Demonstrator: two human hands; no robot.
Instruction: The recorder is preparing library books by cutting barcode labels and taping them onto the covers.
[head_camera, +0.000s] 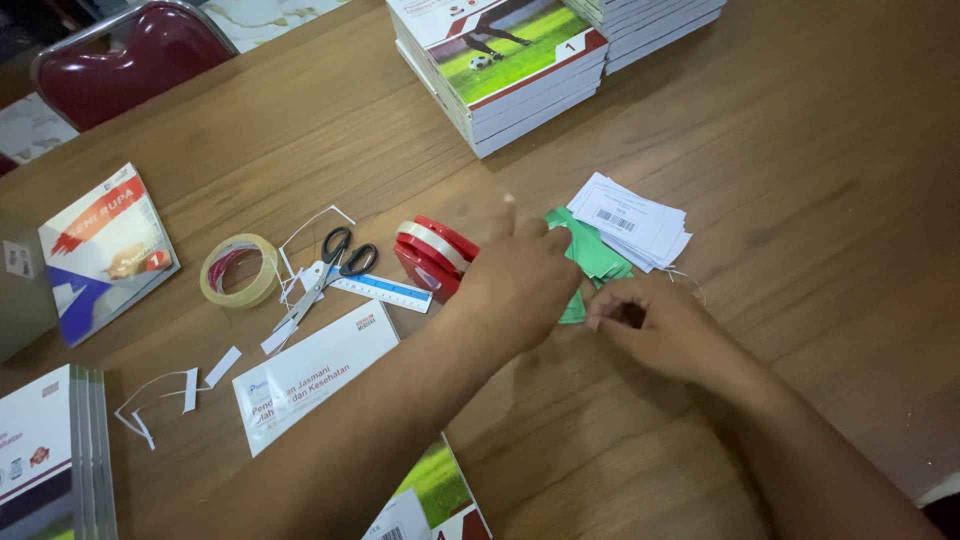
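Head view is showing green paper slips (592, 252) lying on the wooden bench (820, 200), partly hidden under the two hands. Left hand (520, 285) is resting over the slips with its index finger pointing up and the other fingers curled loosely, so I cannot tell whether its grip is holding anything. Right hand (665, 325) is lying just beside it, its fingertips pinching together at the edge of a green slip. A stack of white barcode labels (637, 222) is sitting just behind the green slips, touching them. A red tape dispenser (432, 257) is standing just left of the left hand. Farther left, black-handled scissors (325, 275) are lying across a small ruler (385, 290), with a roll of clear tape (240, 270) and white paper scraps (165, 395) nearby. A pile of books (510, 65) is standing at the far edge, and more books (105, 250) are lying at the left.
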